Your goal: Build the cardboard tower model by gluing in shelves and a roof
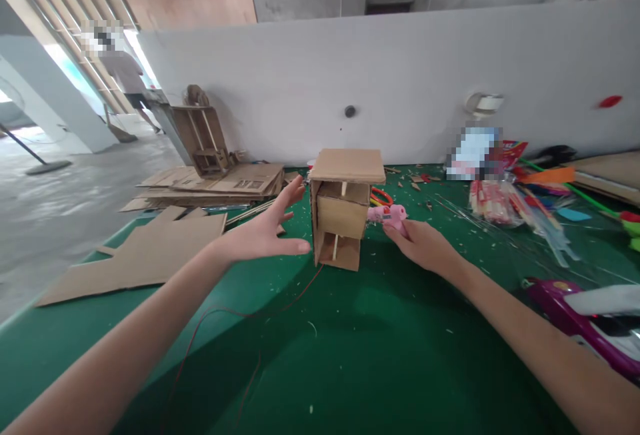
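An upright cardboard structure (341, 218) stands on the green table, with a flat cardboard top (347, 165), a middle block and thin wooden sticks inside. To its left, my left hand (267, 228) is open with fingers spread, the fingertips close to its side; whether they touch it I cannot tell. On the other side, my right hand (423, 245) grips a small pink glue gun (395, 215). The glue gun's front end reaches the right side of the structure, partly hidden behind it. A thin red wire (295, 301) trails from the structure's base across the table.
Cardboard sheets (165, 248) cover the left of the table, with a cardboard and stick model (203, 138) behind. Scissors with red and yellow handles (381, 198) lie behind the structure. Bagged sticks (495, 201) and a purple-and-white device (575, 315) sit right. A person (123, 75) stands far left.
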Motion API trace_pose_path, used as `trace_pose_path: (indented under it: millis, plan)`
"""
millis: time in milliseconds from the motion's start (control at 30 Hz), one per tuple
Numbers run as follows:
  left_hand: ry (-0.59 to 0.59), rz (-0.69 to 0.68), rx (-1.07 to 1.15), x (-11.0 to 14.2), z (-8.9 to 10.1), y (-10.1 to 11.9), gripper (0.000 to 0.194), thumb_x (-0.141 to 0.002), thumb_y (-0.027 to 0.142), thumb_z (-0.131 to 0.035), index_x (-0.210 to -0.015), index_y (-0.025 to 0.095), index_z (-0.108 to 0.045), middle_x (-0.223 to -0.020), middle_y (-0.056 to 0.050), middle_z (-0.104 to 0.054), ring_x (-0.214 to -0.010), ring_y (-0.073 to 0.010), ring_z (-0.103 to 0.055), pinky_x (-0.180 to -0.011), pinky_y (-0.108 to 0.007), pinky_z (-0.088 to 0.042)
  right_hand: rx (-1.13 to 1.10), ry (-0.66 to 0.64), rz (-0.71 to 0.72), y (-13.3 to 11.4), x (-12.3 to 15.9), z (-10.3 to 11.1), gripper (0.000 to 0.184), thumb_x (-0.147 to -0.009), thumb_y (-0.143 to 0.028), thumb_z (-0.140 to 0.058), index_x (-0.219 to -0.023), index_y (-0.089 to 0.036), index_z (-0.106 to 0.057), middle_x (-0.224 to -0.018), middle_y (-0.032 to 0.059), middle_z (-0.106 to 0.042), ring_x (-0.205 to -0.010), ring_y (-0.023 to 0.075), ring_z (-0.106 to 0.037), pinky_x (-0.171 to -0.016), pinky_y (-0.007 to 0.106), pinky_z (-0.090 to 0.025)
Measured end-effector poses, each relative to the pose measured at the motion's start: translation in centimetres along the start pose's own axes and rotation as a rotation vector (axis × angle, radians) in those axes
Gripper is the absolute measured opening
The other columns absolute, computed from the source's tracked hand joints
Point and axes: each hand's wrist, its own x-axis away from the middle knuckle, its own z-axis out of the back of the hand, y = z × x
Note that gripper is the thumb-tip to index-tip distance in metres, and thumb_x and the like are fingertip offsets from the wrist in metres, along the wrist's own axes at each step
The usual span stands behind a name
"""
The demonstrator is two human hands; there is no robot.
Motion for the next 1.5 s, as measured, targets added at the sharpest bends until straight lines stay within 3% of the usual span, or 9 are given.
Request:
trace_pose_path:
  millis: [200,333,467,600,733,867,1033,1267,1500]
  plan:
    - [-0.231,-0.074,0.303,-4.5,1.7,-1.0,0.123,-0.061,0.053,-0.081,-0.154,0.033,-0.004,-0.163,-0.008,-0.011,-0.149,-0.0355,-0.004,-0.118,-0.054,-0.02,0.302,-0.112,-0.016,-1.0,1.5,3.7,0.053,-0.088,-0.063,-0.039,-0.058,-0.022,-0.05,-0.067,0.0118,-0.06,-0.072,0.0289,-0.061,-0.054,0.033,-0.034]
    - [-0.263,-0.049,0.347,-5.2,0.7,-0.6,0.123,-0.061,0.042,-0.084,-0.155,0.025,-0.006,-0.158,-0.015,-0.027,-0.147,-0.0378,-0.016,-0.116,-0.052,-0.028,0.306,-0.329,-0.069,-2.6,3.3,6.7,0.045,-0.086,-0.057,-0.047,-0.059,-0.021,-0.054,-0.062,0.0079,-0.058,-0.055,0.0232,-0.056,-0.048,0.032,-0.031]
    - [-0.181,-0.022,0.384,-5.1,0.3,-1.0,0.114,-0.06,0.037,-0.085,-0.152,0.023,-0.019,-0.147,-0.017,-0.045,-0.14,-0.0373,-0.034,-0.11,-0.05,-0.037,-0.322,-0.372,0.048,-5.7,3.3,6.1,0.034,-0.088,-0.049,-0.047,-0.071,-0.022,-0.059,-0.066,0.004,-0.059,-0.052,0.0153,-0.051,-0.047,0.029,-0.032]
    - [-0.143,-0.02,0.448,-5.2,0.3,-1.5,0.108,-0.055,0.037,-0.087,-0.147,0.021,-0.032,-0.134,-0.017,-0.058,-0.129,-0.0359,-0.049,-0.103,-0.047,-0.045,-0.986,-0.475,-0.226,-9.0,2.2,2.8,0.007,-0.078,-0.024,-0.055,-0.076,-0.022,-0.049,-0.061,-0.004,-0.043,-0.043,0.0069,-0.034,-0.04,0.023,-0.016]
    - [-0.13,0.001,0.462,-5.0,0.5,-1.6,0.104,-0.055,0.037,-0.087,-0.144,0.018,-0.036,-0.127,-0.017,-0.062,-0.125,-0.0349,-0.053,-0.102,-0.046,-0.045,-1.26,-0.451,-0.306,-10.5,1.7,0.8,0.013,-0.076,-0.017,-0.056,-0.077,-0.022,-0.044,-0.059,-0.0075,-0.039,-0.041,0.0039,-0.028,-0.041,0.021,-0.009]
    - [-0.118,0.018,0.468,-4.9,0.5,-1.6,0.102,-0.056,0.036,-0.086,-0.143,0.019,-0.036,-0.127,-0.016,-0.063,-0.122,-0.0346,-0.055,-0.101,-0.046,-0.045,-1.41,-0.465,-0.245,-10.6,1.7,0.2,0.018,-0.082,-0.027,-0.06,-0.079,-0.022,-0.043,-0.06,-0.0095,-0.036,-0.041,0.0032,-0.025,-0.041,0.02,-0.009]
    - [-0.149,-0.006,0.463,-4.9,0.5,-1.6,0.102,-0.058,0.035,-0.085,-0.144,0.019,-0.035,-0.129,-0.016,-0.061,-0.126,-0.0338,-0.052,-0.103,-0.044,-0.044,-1.38,-0.457,-0.134,-10.3,1.8,-0.3,0.018,-0.084,-0.037,-0.062,-0.088,-0.022,-0.053,-0.057,-0.0106,-0.03,-0.042,0.0047,-0.019,-0.04,0.021,-0.01]
    - [-0.144,-0.001,0.467,-5.0,0.4,-1.7,0.1,-0.057,0.035,-0.085,-0.144,0.022,-0.037,-0.134,-0.014,-0.058,-0.128,-0.034,-0.051,-0.103,-0.045,-0.044,-1.081,-0.214,-0.092,-9.6,2.0,-0.6,0.016,-0.086,-0.036,-0.058,-0.084,-0.021,-0.063,-0.047,-0.0099,-0.027,-0.039,0.0072,-0.021,-0.04,0.024,-0.019]
    - [-0.136,-0.005,0.443,-5.0,0.4,-1.6,0.102,-0.055,0.039,-0.085,-0.143,0.021,-0.038,-0.136,-0.015,-0.056,-0.132,-0.0361,-0.045,-0.104,-0.046,-0.044,-0.866,-0.148,0.022,-9.5,2.1,-0.5,0.01,-0.084,-0.027,-0.057,-0.077,-0.02,-0.06,-0.063,-0.0017,-0.055,-0.054,0.0112,-0.049,-0.052,0.026,-0.036]
